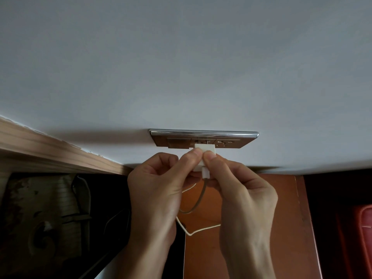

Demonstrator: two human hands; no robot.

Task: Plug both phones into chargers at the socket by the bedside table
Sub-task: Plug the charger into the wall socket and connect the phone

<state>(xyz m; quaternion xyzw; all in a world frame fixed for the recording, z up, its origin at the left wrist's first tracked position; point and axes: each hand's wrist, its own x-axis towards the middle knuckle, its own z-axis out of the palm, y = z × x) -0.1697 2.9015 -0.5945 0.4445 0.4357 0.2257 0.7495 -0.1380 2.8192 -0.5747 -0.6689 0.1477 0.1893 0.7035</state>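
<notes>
- The charger (205,150), a small white block, sat against the middle of the socket plate (203,140) on the pale wall (181,67), right at the fingertips of both hands.
- The left hand (159,190) was curled nearly closed, its thumb and forefinger pinching the charger's left side from below.
- The right hand (239,198) was likewise closed in a pinch, thumb on top, gripping a white USB plug (206,172) at the charger's lower face; whether the plug was fully seated I could not tell.
- From that plug a greyish cable (198,202) looped down between the two hands, and a thinner white cable (201,230) trailed lower, over the bedside table (281,208).
- The charger looked plain and square-edged, its near end hidden by the fingers; no phone showed anywhere.
- The socket plate was long, with a shiny metal top rim and a brownish face carrying a switch at the left and pin holes toward the right.
- No brand, label or lettering could be read on the charger, the plug or the plate.
- The table top was orange-brown wood, just below the wall's edge and under the right hand.
</notes>
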